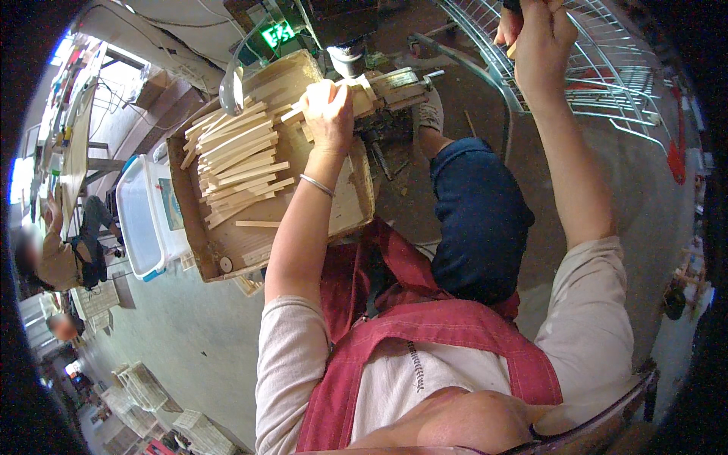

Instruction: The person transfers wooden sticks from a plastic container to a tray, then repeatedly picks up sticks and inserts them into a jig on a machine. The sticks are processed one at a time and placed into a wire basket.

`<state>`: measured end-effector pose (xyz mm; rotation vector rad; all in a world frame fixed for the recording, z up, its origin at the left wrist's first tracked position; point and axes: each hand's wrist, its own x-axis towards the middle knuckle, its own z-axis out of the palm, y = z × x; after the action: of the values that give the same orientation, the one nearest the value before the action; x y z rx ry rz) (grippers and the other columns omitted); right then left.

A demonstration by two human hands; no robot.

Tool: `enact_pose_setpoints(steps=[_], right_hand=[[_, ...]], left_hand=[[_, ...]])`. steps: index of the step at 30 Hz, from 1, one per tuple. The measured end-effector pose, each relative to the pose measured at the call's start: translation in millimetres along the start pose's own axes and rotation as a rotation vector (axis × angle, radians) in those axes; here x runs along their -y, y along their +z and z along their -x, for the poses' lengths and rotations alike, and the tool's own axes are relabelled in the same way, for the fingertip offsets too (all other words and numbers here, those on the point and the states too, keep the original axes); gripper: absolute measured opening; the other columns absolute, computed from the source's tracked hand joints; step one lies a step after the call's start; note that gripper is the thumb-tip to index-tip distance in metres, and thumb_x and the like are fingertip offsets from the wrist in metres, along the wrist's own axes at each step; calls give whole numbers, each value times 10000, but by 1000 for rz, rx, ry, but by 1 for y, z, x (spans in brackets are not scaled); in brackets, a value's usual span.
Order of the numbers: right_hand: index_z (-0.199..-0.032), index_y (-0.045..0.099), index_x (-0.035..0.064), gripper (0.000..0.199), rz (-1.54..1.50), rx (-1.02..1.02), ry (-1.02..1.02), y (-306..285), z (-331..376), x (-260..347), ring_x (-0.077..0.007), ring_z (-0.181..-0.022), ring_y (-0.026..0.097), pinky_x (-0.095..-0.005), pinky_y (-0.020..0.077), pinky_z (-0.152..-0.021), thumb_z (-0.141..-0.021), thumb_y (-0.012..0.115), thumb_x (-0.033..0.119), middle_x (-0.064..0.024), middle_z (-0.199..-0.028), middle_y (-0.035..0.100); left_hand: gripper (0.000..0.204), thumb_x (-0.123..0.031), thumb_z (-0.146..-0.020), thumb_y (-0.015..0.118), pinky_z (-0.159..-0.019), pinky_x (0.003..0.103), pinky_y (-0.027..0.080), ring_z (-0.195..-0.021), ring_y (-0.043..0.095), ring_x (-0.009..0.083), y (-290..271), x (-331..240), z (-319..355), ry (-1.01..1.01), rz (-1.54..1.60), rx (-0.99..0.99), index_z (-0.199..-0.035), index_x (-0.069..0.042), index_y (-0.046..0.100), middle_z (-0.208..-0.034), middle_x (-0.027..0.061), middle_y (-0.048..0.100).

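Observation:
My left hand (327, 114) is closed at the far side of a shallow wooden box, its fingers curled down on a pale wooden piece (293, 115) that sticks out on its left. Just right of it is a metal vise (398, 82) with a screw handle. Inside the box (345, 199) lies a loose pile of pale wooden strips (239, 155). My right hand (542, 42) is raised at the top right, closed in a fist. A dark end and a bit of light wood show by its fingers; the rest is hidden or out of frame.
A metal wire cart (607, 95) stands at the right, beneath my raised arm. Left of the box is a clear plastic bin (144, 216) with blue clips. A white bucket (347, 61) and a lamp (232, 91) are behind. Other people sit at far left.

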<state>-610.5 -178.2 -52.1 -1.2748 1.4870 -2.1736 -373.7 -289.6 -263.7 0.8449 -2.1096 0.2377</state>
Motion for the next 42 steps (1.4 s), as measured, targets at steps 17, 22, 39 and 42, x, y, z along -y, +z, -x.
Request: enact_pose_setpoints(steps=[17,22,39,42], right_hand=[[-1081,677,6,273,185,165,70,-28,51,-55,-58,-494,476,-237,420,-448,-1058,484,197,10,-612,506],[-1119,654,15,288,162,216,120,-32,57,-81,-62,-600,518,-228,429,-503,-1064,513,260,-10,-724,574],[-1176,652,76,215,169,171,295,-7,53,-164,-81,-591,583,-249,494,-535,-1042,562,219,-27,-866,684],[-1174,655,93,217,193,164,279,2,47,-171,-81,-606,592,-251,493,-553,-1052,542,232,-25,-896,702]], left_hand=[[131,-122,-776,715,-756,421,421,-853,544,285,2,-1,-1,-5,26,-23,-846,-115,606,-834,63,526],[186,-183,-803,740,-710,414,414,-804,517,290,2,0,-3,4,11,-56,-771,-134,563,-787,66,494],[156,-94,-723,720,-728,402,418,-810,539,274,-1,-5,-6,-17,22,-46,-765,-111,571,-768,54,489],[149,-88,-718,715,-718,401,416,-798,537,272,-3,-7,-7,-22,39,-54,-762,-115,575,-759,51,485]])
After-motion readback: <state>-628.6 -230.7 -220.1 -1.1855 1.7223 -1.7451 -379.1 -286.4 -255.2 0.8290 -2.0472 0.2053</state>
